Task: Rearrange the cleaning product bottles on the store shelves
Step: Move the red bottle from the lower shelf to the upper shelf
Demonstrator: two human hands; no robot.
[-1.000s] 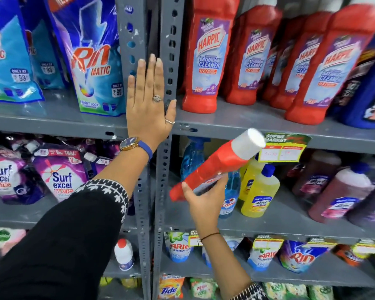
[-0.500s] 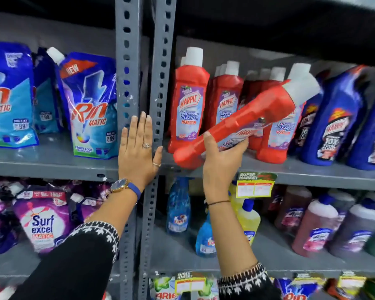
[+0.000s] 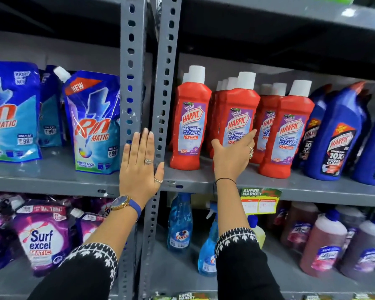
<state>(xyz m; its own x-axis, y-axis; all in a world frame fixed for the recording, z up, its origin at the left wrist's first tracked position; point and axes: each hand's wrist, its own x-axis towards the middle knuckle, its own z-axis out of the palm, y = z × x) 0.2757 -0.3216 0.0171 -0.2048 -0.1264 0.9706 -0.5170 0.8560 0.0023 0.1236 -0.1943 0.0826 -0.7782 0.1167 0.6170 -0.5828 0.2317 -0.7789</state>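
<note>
The grey metal shelving (image 3: 290, 187) has painted steel shelves and perforated upright posts (image 3: 134, 83) with rows of punched holes. On the upper left shelf stand glossy, crinkled blue Rin Matic pouches (image 3: 93, 120); below them lie soft purple Surf Excel Matic pouches (image 3: 41, 243). To the right of the posts stands a row of hard plastic red Harpic Bathroom Cleaner bottles (image 3: 287, 131), shouldered and flat-faced with white cylindrical caps, then angled-neck blue Harpic bottles (image 3: 338, 137). The shelf beneath carries translucent blue Colin spray bottles (image 3: 180, 224) and brownish jugs (image 3: 323, 241) with blue caps.

The left hand (image 3: 140, 167) lies flat against the post, fingers straight and together, gripping nothing, a watch at the wrist. The right arm reaches up and forward; the right hand (image 3: 233, 156) wraps the lower part of one red Harpic bottle (image 3: 236, 118), thumb on its left edge and fingers spread over the label, holding it upright on the shelf in the second place from the left.

Half a second ago this bottle was tilted on a diagonal in the air in front of the row, cap up to the right; now it stands among the others. The left hand has stayed on the post.
</note>
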